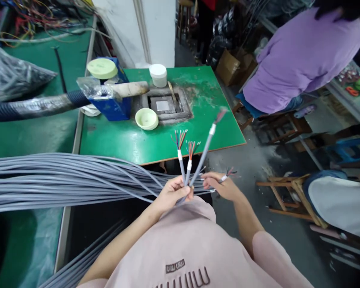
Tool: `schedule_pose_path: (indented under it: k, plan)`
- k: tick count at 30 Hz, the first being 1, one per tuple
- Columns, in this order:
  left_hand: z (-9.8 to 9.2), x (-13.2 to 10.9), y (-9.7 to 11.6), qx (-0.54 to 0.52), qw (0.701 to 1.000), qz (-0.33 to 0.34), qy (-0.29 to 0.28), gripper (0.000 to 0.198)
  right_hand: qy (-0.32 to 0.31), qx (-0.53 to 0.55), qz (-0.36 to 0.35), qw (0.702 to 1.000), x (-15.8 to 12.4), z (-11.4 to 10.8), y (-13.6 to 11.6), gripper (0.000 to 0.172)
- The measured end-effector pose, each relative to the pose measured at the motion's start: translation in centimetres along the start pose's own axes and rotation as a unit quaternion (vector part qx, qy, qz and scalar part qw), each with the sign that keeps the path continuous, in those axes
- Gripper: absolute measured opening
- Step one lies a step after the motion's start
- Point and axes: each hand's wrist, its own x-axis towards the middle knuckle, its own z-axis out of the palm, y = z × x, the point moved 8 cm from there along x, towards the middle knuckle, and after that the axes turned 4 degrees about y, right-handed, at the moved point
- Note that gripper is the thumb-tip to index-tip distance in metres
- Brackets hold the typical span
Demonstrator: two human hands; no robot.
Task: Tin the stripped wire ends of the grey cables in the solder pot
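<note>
My left hand is closed around several grey cables, pinching them below their stripped ends. Two of these, a left cable and a middle cable, stand upright with white collars and fanned coloured wires with silvery tips. A third, longer grey cable leans right, its wire end blurred. My right hand is beside them with curled fingers. Another grey cable's white-collared end sticks out past it, seemingly gripped there. The long cable bundle runs in from the left behind my left hand.
On the green table a square solder pot is set in a recess, with a pale green bowl, a white tub and a blue box with a hose around it. A person in purple sits at right.
</note>
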Motion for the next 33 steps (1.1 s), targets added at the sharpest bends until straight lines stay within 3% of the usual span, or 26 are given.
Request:
schedule_pose_path:
  k: [1,3,5,7,9,11,13,15,18,21,26,33]
  plan:
    - [0.1,0.0,0.0,0.0,1.0,0.001,-0.001,0.031,-0.004,-0.088,0.049,0.995,-0.4,-1.0,2.0,0.032]
    - [0.2,0.0,-0.2,0.005,1.0,-0.004,0.0,0.031,-0.01,-0.262,0.141,0.955,-1.7,-3.5,5.3,0.026]
    - [0.2,0.0,-0.7,0.021,1.0,-0.017,0.004,0.031,-0.014,-0.311,0.171,0.935,-3.0,-5.3,6.3,0.028]
    - [0.4,0.2,-1.2,0.041,0.999,-0.028,-0.002,0.03,0.005,-0.211,0.12,0.97,-3.5,-5.4,4.3,0.031]
    - [0.8,0.3,-1.6,0.068,0.997,-0.03,-0.019,0.028,0.058,-0.032,0.019,0.998,-3.3,-4.9,0.4,0.035]
    - [1.3,0.4,-1.7,0.095,0.995,-0.025,-0.031,0.026,0.118,0.1,-0.072,0.985,-2.7,-4.4,-3.5,0.04]
    - [1.2,0.5,-1.0,0.1,0.995,-0.003,-0.012,0.025,0.148,0.165,-0.124,0.967,-1.7,-3.6,-6.1,0.037]
    - [0.2,0.5,1.0,0.05,0.996,0.047,0.061,0.025,0.116,0.165,-0.151,0.968,-0.7,-2.3,-7.8,0.034]
    - [-1.7,0.1,4.2,-0.081,0.976,0.108,0.17,0.028,-0.034,0.07,-0.157,0.985,0.0,1.0,-8.5,0.028]
    - [-1.7,0.1,5.6,-0.125,0.973,0.081,0.177,0.029,-0.14,-0.004,-0.161,0.977,-0.3,3.8,-7.9,0.027]
    - [-1.4,0.5,5.1,-0.12,0.972,0.017,0.201,0.037,-0.166,0.005,-0.173,0.971,-0.6,5.8,-7.3,0.03]
    - [-1.9,0.3,5.0,-0.13,0.96,0.038,0.246,0.039,-0.187,0.007,-0.153,0.97,-0.6,6.0,-7.0,0.031]
